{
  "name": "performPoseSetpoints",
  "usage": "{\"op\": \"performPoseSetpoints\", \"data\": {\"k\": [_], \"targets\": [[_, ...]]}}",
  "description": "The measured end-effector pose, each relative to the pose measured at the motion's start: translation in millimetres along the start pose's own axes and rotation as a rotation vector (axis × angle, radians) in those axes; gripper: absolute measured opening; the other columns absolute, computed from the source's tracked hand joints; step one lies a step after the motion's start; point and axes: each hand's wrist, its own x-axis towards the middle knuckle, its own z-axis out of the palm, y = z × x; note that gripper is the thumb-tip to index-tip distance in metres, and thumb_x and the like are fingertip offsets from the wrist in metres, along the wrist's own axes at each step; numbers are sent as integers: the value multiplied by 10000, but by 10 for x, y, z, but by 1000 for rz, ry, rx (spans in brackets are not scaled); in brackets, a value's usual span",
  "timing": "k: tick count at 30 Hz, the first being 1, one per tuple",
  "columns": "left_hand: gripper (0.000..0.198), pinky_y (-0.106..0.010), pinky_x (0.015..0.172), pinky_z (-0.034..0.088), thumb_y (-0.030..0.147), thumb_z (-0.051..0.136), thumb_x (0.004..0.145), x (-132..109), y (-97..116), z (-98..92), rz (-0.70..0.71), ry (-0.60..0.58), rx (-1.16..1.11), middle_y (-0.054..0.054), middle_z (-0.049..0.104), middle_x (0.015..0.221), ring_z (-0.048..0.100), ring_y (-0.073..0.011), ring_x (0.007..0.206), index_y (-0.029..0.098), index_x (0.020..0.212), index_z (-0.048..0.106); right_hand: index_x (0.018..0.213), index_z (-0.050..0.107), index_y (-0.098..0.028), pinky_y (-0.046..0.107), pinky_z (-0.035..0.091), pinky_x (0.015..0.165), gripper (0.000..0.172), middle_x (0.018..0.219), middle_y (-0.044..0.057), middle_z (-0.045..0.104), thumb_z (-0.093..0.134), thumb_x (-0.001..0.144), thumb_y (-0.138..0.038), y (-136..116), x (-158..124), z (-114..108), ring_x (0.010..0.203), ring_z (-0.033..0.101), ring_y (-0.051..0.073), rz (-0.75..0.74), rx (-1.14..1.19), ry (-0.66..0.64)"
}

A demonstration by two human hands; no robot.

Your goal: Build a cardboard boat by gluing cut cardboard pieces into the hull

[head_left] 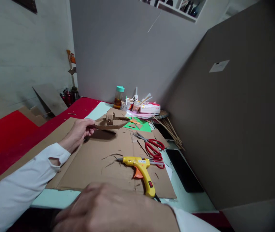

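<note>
My left hand [79, 131] reaches out over a big flat cardboard sheet [96, 164] and pinches the near end of a small cardboard model [109, 122], holding it just above the sheet. My right hand [108, 209] is close to the camera at the bottom edge, blurred, back of the hand up; its fingers are hidden. A yellow glue gun [141, 169] with an orange trigger lies on the sheet just beyond my right hand. Red-handled scissors [153, 149] lie to the right of the glue gun's nozzle.
A large upright cardboard panel [234, 129] walls off the right side. At the back stand a teal-capped bottle [118, 96], cups of sticks [135, 104], a tissue pack [150, 108] and green paper [141, 126]. Wooden skewers [172, 130], a dark phone [184, 170], red cloth [9, 135] on the left.
</note>
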Motion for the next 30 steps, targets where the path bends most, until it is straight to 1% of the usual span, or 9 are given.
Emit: {"op": "performPoseSetpoints", "data": {"k": [2,4,5,9,15,20,23,26,30], "targets": [[347,-458,879,605,356,660,986,-13,-12,14,6,-16,22,-109,672,1266,691,-251,1050,167,1276,637,1217,689,-155,256,556,942,252,1179,68,788,598,987,-196,228,-143,10,1022,754,178,53,58,233],[344,-452,871,607,358,660,986,-34,-16,35,13,-30,53,-107,676,1254,693,-248,1038,165,1270,640,1048,767,-188,251,599,788,178,992,50,822,608,972,-212,500,-295,-38,877,786,180,366,155,675],[342,-449,867,608,359,660,986,-47,-16,47,16,-37,72,-106,678,1249,694,-246,1033,164,1267,641,1029,768,-177,244,599,688,191,938,62,817,596,987,-248,635,-376,-83,779,787,175,456,160,799],[330,-429,836,614,365,654,990,-101,-25,97,22,-68,178,-99,688,1210,700,-232,990,162,1250,645,980,756,-149,280,607,637,282,870,98,801,616,980,-394,1094,-694,-276,705,796,217,626,182,1008],[241,-292,624,587,365,642,1002,-176,-97,170,19,-157,401,-32,703,942,667,-140,707,143,1091,671,963,758,-143,278,595,602,353,867,104,804,624,953,-469,1448,-1001,-234,667,787,222,758,242,1027],[83,-231,443,388,208,733,878,-226,-44,185,172,-127,565,45,602,569,508,-114,442,162,809,736,971,772,-149,278,578,619,321,897,97,812,611,958,-426,1536,-1094,-156,646,777,210,817,190,978],[43,-252,513,395,167,769,751,-241,8,181,326,-29,610,-18,683,635,579,-184,578,207,748,784,997,782,-145,279,564,635,296,893,93,815,592,971,-371,1538,-1075,-158,659,777,209,829,131,944],[90,-285,682,473,253,768,757,-265,39,209,467,27,642,-69,758,844,637,-251,787,234,833,812,1022,791,-135,301,561,702,260,914,103,819,587,975,-289,1548,-1018,-173,767,788,237,825,68,880],[256,-371,968,472,317,758,777,-260,80,343,631,-34,687,-89,762,1087,639,-302,1041,258,1017,826,1090,792,-144,344,545,813,235,1012,111,823,594,972,-190,1599,-945,-185,925,771,270,778,-7,735]]}}
